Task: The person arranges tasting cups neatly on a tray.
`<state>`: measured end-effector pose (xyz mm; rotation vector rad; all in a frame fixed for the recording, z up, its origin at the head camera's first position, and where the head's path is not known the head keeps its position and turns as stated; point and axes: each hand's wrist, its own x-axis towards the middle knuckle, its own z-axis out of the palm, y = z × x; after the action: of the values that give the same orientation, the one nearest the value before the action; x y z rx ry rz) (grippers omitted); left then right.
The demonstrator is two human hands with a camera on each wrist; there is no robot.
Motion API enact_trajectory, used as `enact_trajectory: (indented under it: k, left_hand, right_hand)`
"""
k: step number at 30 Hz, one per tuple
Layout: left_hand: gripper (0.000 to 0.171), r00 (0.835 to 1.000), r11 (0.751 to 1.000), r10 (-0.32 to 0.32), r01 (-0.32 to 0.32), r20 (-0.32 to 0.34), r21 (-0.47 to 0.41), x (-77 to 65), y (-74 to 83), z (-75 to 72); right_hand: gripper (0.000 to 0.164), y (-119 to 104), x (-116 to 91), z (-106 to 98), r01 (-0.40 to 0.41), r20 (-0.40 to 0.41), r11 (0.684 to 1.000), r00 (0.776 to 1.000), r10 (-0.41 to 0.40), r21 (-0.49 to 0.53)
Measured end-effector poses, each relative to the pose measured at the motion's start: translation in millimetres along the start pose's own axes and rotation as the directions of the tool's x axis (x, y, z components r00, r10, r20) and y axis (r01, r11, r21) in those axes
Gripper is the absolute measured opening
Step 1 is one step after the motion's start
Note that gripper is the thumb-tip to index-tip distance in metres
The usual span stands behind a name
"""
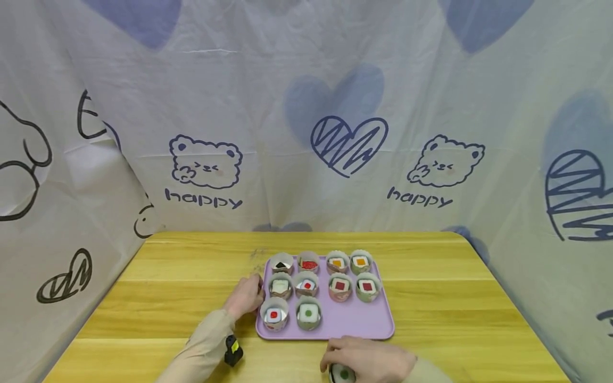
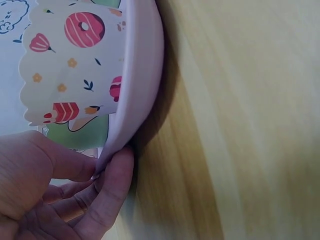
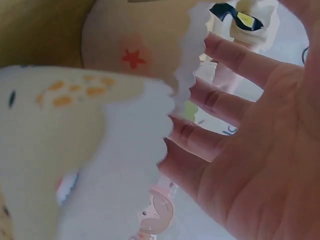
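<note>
My left hand (image 1: pixel 246 296) pinches the left rim of a lilac tray (image 1: pixel 354 322) between thumb and fingers. Several paper baking cups, each holding a small decorated piece, stand on that tray. One scalloped cup (image 2: pixel 75 60) with a doughnut print is beside the pinched rim in the left wrist view. Below the front edge, my right hand (image 1: pixel 371 359) bends over a cup with a green-dotted piece (image 1: pixel 344 374), fingers around its rim. A star-printed cup (image 3: pixel 132 55) and an orange-spotted cup (image 3: pixel 75 95) hide the right fingertips; the thumb's tip is out of sight.
The wooden table (image 1: pixel 445 308) extends on both sides of the tray. A printed cloth (image 1: pixel 297 106) hangs behind and along the sides. Bare tray surface shows at the front right. A black device with a yellow label (image 1: pixel 233 351) sits at the left wrist.
</note>
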<state>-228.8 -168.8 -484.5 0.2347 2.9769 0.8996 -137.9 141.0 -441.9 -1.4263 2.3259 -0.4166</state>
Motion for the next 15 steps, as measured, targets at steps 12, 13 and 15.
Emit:
enact_trajectory:
  k: [12,13,15]
  left_hand:
    - [0.006,1.000,1.000,-0.020,0.021,0.019,-0.017,0.7,1.1,0.5]
    - [0.006,0.999,0.999,-0.025,0.026,0.024,-0.019,0.9,1.0,0.7]
    - [0.005,0.999,0.999,-0.030,0.030,0.029,-0.019,1.4,1.1,0.8]
  right_hand:
    - [0.026,-1.3,8.0,10.1,-0.039,0.016,0.994,0.999,0.041,-0.106]
    - [0.026,-1.3,8.6,10.6,-0.040,0.013,0.993,0.999,0.041,-0.113]
    - [0.025,-1.0,9.4,11.1,-0.043,0.008,0.993,0.999,0.044,-0.112]
